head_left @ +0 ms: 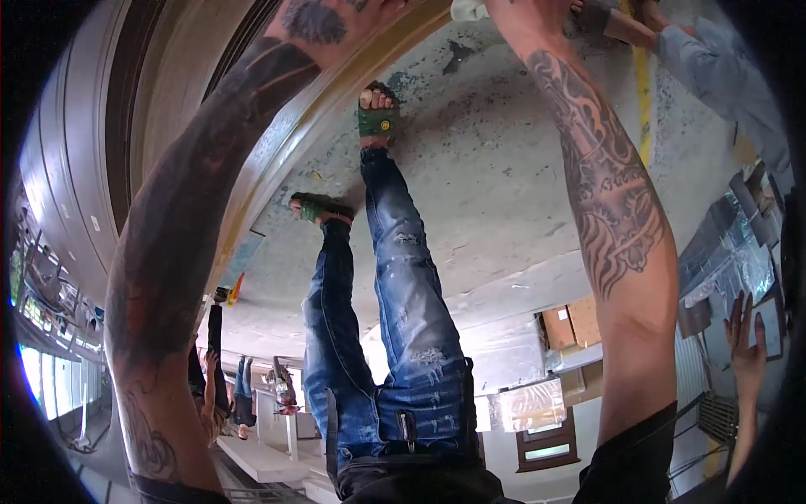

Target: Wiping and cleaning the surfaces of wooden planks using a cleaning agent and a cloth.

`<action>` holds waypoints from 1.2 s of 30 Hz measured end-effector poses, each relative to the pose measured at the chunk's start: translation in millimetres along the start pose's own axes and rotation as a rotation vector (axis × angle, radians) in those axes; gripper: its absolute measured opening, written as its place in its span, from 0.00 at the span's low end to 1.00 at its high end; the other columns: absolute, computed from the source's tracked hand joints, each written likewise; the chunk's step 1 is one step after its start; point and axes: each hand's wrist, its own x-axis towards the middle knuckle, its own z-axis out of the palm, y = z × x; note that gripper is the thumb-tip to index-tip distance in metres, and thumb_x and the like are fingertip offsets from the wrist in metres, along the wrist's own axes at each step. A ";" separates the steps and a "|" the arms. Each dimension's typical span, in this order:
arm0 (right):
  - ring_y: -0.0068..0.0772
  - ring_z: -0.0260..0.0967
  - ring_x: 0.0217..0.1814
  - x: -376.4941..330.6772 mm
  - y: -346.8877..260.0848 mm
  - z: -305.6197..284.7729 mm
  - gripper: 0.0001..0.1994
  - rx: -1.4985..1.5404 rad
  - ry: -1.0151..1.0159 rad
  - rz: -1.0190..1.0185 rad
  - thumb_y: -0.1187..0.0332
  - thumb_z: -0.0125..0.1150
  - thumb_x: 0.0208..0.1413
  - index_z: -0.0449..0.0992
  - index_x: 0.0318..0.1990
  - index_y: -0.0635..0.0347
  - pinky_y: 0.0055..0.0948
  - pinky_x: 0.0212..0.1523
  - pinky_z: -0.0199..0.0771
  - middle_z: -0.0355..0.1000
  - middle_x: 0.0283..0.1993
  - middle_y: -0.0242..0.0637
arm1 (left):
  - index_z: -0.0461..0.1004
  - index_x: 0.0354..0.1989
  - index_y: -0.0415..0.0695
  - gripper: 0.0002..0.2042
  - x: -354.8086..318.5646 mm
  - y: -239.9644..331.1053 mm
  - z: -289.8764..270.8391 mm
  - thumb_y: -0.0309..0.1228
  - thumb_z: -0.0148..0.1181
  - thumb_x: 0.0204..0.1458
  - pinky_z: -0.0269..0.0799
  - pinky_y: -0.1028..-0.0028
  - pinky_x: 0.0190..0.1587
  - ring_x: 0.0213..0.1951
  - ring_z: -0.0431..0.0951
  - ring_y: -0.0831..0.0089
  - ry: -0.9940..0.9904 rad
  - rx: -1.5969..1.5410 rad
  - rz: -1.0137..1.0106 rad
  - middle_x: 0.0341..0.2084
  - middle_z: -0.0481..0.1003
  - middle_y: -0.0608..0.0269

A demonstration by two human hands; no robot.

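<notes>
Both tattooed forearms stretch up through the view, and my hands are cut off by its top edge. My left hand (348, 23) is at the top, over or against the tan edge (369, 63) of a long brown panel; its fingers are mostly out of the picture. My right hand (529, 18) is right of it, with its fingers also cut off. Close beside my right hand is a small whitish, cloth-like thing (468, 10); whether I hold it I cannot tell.
Several long brown panels (143, 101) stand on the left. My sandalled feet (378, 113) are on the worn grey floor (504, 185), which has a yellow line (645, 101). A person in grey (714, 76) is at upper right; another person's raised hand (745, 340) shows below. Wrapped sheets (730, 252) are at right.
</notes>
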 end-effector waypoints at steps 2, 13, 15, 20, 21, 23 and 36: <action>0.60 0.72 0.46 9.7 -18.6 1.1 0.35 0.052 0.021 0.030 0.75 0.62 0.55 0.55 0.69 0.53 0.48 0.42 0.79 0.60 0.53 0.52 | 0.76 0.27 0.40 0.08 0.2 -4.8 -23.6 0.33 0.61 0.51 0.75 0.60 0.32 0.29 0.79 0.53 -0.035 0.107 -0.056 0.25 0.76 0.51; 0.60 0.74 0.43 6.5 -12.1 7.2 0.32 -0.035 -0.008 0.036 0.69 0.60 0.58 0.53 0.69 0.50 0.50 0.40 0.79 0.60 0.53 0.52 | 0.77 0.29 0.40 0.08 -8.8 17.8 -3.1 0.32 0.62 0.50 0.73 0.59 0.35 0.32 0.78 0.51 0.116 0.036 -0.265 0.25 0.76 0.49; 0.60 0.73 0.44 4.1 -10.5 9.2 0.33 -0.015 -0.016 0.042 0.69 0.60 0.58 0.53 0.69 0.51 0.50 0.40 0.79 0.60 0.53 0.52 | 0.77 0.30 0.40 0.08 -14.6 27.3 7.9 0.32 0.63 0.50 0.73 0.59 0.36 0.33 0.77 0.51 0.197 -0.009 -0.385 0.27 0.76 0.49; 0.60 0.72 0.47 6.6 -2.1 9.2 0.33 -0.036 0.060 -0.050 0.71 0.60 0.58 0.52 0.69 0.52 0.49 0.41 0.78 0.59 0.54 0.53 | 0.77 0.35 0.41 0.08 -15.2 31.1 25.3 0.32 0.64 0.51 0.71 0.56 0.42 0.39 0.76 0.51 0.330 0.014 -0.518 0.33 0.76 0.49; 0.60 0.72 0.48 6.4 -5.1 6.4 0.33 -0.035 0.042 -0.049 0.71 0.60 0.58 0.52 0.69 0.52 0.49 0.42 0.78 0.59 0.54 0.53 | 0.77 0.35 0.41 0.08 -16.9 31.5 27.1 0.32 0.64 0.51 0.71 0.55 0.43 0.39 0.76 0.51 0.364 0.028 -0.518 0.33 0.76 0.49; 0.60 0.71 0.48 8.9 -23.5 -0.1 0.33 0.004 -0.007 -0.011 0.71 0.60 0.58 0.52 0.69 0.52 0.49 0.42 0.78 0.59 0.55 0.53 | 0.79 0.34 0.45 0.07 -28.9 12.6 44.1 0.34 0.64 0.52 0.73 0.59 0.42 0.37 0.78 0.56 0.464 0.170 -0.524 0.32 0.77 0.55; 0.67 0.67 0.54 14.6 11.4 0.0 0.28 0.013 -0.213 -0.186 0.57 0.58 0.61 0.59 0.65 0.56 0.57 0.52 0.71 0.61 0.56 0.56 | 0.78 0.36 0.39 0.06 -41.2 136.8 112.5 0.29 0.62 0.57 0.74 0.70 0.34 0.29 0.79 0.67 1.007 -0.740 -1.250 0.27 0.78 0.58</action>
